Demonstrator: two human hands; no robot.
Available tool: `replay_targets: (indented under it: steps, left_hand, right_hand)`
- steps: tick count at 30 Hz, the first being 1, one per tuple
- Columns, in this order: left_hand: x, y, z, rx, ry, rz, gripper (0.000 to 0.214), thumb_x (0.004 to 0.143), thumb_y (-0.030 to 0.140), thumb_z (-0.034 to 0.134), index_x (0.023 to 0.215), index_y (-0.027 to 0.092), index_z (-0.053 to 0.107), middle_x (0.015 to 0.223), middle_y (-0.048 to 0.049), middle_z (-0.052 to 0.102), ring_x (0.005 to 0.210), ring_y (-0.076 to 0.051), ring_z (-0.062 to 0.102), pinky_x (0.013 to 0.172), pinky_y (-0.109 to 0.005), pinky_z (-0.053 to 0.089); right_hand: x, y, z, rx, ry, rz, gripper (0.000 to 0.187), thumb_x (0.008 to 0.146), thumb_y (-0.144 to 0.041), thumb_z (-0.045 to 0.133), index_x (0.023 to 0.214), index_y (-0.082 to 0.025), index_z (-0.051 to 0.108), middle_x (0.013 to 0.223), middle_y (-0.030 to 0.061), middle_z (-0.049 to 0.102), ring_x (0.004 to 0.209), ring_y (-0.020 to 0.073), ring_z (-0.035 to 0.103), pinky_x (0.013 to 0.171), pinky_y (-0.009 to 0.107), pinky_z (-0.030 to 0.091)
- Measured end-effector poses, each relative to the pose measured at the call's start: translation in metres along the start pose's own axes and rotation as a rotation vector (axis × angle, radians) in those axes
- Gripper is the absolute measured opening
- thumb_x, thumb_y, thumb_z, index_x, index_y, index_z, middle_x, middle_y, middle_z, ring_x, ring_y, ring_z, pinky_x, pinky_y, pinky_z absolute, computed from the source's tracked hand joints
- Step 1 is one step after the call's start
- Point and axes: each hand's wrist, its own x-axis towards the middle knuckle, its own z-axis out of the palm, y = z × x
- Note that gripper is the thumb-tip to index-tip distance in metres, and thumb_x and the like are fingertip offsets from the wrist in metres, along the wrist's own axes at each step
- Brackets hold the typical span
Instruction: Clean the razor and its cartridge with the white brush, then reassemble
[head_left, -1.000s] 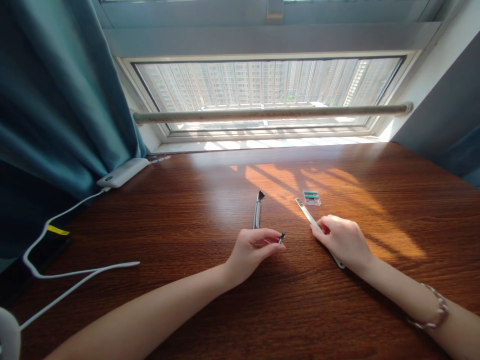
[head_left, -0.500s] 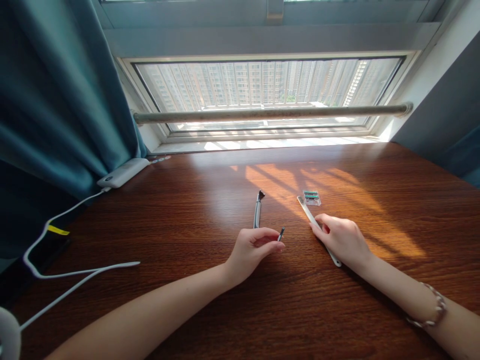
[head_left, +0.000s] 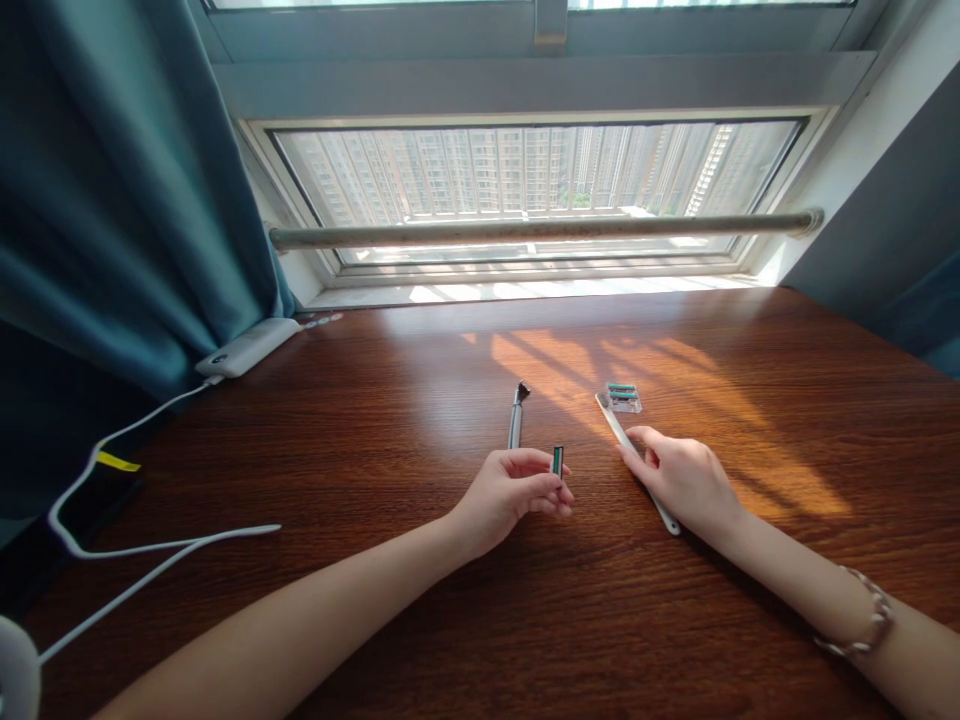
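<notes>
The left hand (head_left: 510, 492) rests on the wooden table (head_left: 420, 400) with its fingers curled, pinching a small razor blade cartridge (head_left: 557, 461) between thumb and fingertips; the cartridge stands upright, its green strip facing the camera. Just beyond that grip, touching or nearly touching the back of the fingers, a razor handle (head_left: 516, 420) lies on the table with its bare head end pointing away toward the window.

The right hand (head_left: 684, 478) lies to the right of the left hand's grip, fingers closed loosely over a long, flat pale tool (head_left: 616, 428) that runs diagonally under the palm, one end sticking out near the wrist, the other reaching forward. Just past that far end sits a small clear pack of spare cartridges (head_left: 623, 397) in a patch of sunlight.

Well to the left of both hands, a white power bank (head_left: 247, 346) lies by the teal curtain (head_left: 112, 200), with a white cable (head_left: 150, 550) trailing across the table.
</notes>
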Motion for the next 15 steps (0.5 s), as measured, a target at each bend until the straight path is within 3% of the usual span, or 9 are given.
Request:
replay_targets:
  steps: [4, 7, 11, 15]
  left_hand:
    - [0.001, 0.000, -0.002, -0.104, -0.058, -0.058, 0.022, 0.070, 0.024, 0.068, 0.086, 0.011, 0.062, 0.067, -0.0058, 0.064, 0.059, -0.013, 0.061, 0.059, -0.024, 0.048]
    - [0.001, 0.000, -0.002, -0.118, -0.102, -0.081, 0.020, 0.071, 0.025, 0.067, 0.083, 0.010, 0.061, 0.067, -0.0060, 0.064, 0.050, -0.007, 0.056, 0.050, -0.018, 0.041]
    - [0.000, 0.001, -0.001, -0.110, -0.139, -0.119, 0.025, 0.069, 0.031, 0.069, 0.081, 0.010, 0.059, 0.065, -0.0056, 0.063, 0.040, -0.004, 0.047, 0.040, -0.016, 0.030]
    - [-0.001, 0.001, 0.001, -0.138, -0.136, -0.115, 0.030, 0.065, 0.035, 0.072, 0.075, 0.012, 0.055, 0.053, 0.0015, 0.054, 0.038, -0.004, 0.044, 0.039, -0.016, 0.027]
  right_hand:
    - [-0.006, -0.008, -0.007, 0.043, 0.129, -0.097, 0.030, 0.086, -0.042, 0.042, 0.097, -0.021, 0.060, 0.059, -0.0005, 0.058, 0.053, 0.0145, 0.055, 0.054, 0.026, 0.034]
    - [-0.010, -0.023, -0.022, 0.198, 0.194, -0.232, 0.026, 0.087, -0.036, 0.045, 0.096, -0.017, 0.060, 0.062, 0.0007, 0.056, 0.056, 0.0134, 0.053, 0.058, 0.026, 0.037]
    - [-0.007, -0.049, -0.043, 0.506, 0.034, -0.402, 0.031, 0.078, -0.035, 0.059, 0.105, -0.019, 0.055, 0.082, 0.0036, 0.058, 0.070, 0.0142, 0.054, 0.064, 0.025, 0.043]
    - [0.003, -0.069, -0.045, 0.701, -0.117, -0.453, 0.042, 0.067, -0.034, 0.070, 0.103, -0.020, 0.055, 0.093, 0.0046, 0.058, 0.081, 0.0162, 0.054, 0.069, 0.027, 0.045]
